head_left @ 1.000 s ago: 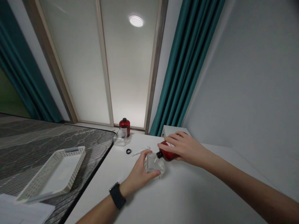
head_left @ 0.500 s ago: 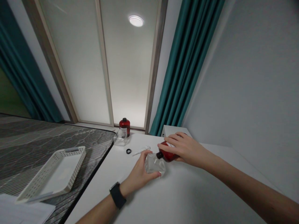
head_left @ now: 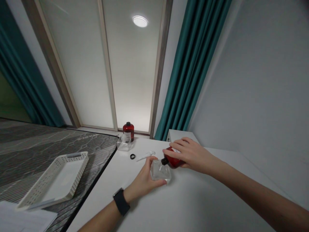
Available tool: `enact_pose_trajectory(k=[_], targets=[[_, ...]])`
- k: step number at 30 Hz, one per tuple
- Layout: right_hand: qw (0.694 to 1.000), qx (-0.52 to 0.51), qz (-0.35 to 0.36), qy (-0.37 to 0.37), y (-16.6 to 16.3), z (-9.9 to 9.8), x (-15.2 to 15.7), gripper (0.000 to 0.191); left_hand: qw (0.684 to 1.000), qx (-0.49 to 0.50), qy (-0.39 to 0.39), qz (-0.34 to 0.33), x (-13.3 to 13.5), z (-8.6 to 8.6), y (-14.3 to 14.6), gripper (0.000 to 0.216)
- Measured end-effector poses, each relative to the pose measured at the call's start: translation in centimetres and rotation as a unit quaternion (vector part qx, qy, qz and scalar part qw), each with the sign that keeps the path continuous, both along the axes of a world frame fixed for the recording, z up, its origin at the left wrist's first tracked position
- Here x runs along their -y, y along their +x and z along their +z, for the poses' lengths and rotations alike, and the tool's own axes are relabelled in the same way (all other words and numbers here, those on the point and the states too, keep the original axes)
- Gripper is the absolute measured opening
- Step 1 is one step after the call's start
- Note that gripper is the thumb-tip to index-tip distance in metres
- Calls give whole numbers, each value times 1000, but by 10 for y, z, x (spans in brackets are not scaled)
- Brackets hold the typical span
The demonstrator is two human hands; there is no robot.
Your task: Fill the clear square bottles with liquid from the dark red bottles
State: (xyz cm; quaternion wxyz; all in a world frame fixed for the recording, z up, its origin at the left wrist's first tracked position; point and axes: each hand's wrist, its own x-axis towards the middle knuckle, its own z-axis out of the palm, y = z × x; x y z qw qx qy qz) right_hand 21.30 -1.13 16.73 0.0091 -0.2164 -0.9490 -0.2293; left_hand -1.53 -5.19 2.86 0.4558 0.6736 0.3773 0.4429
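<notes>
My left hand [head_left: 143,180] is wrapped round a small clear glass bottle [head_left: 160,170] that rests on the white table [head_left: 193,199]. My right hand [head_left: 190,154] grips a red bottle [head_left: 172,159], tipped on its side so its black neck sits over the clear bottle's opening. A black watch is on my left wrist. Just behind the clear bottle lie a black cap [head_left: 132,156] and a white pump tube [head_left: 146,155].
A second red bottle [head_left: 128,130] with a black cap and a clear square container [head_left: 125,143] stand at the table's far edge. A white perforated basket [head_left: 56,179] lies on the grey patterned surface at left. Teal curtains hang either side of the window.
The view has barely shifted. The clear bottle and the red bottle's neck sit slightly higher than before; both hands keep their hold.
</notes>
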Motion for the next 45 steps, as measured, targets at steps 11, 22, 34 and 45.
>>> enact_pose_trajectory(k=[11,22,34,45], targets=[[996,-70,7,-53,0,-6,0,65,1000,17,-7,-15,-1,-5,0,66],[964,-191,-24,-184,1,-17,1,78,1000,-3,-16,-8,0,1,-2,65],[820,-458,-176,-295,17,-88,-1,91,999,-14,-29,-23,-8,-11,-5,66],[693,-629,-161,-313,24,-166,-37,72,998,-18,-48,-29,-11,-14,-7,66]])
